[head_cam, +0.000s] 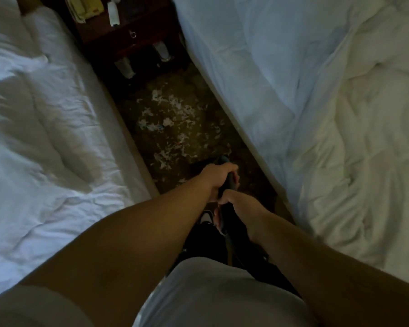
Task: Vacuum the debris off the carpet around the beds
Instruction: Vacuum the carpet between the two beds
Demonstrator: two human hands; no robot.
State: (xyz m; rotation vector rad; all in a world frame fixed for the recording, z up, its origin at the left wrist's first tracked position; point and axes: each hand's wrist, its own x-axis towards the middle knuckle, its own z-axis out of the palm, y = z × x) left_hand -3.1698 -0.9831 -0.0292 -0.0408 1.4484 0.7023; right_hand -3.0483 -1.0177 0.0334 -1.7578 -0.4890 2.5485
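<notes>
A dark vacuum handle stands upright in the narrow aisle between two beds. My left hand grips its upper part, thumb over the top. Just below, my right hand holds the lower part of the handle, fingers curled round it. The vacuum's body and head are hidden under my arms and torso. Ahead of the handle, several white paper scraps lie scattered over the dark patterned carpet, reaching almost to the nightstand.
A bed with white sheets borders the aisle on the left, another white bed on the right. A dark wooden nightstand closes the far end, with bottles on top and under it. My shoe is near the handle.
</notes>
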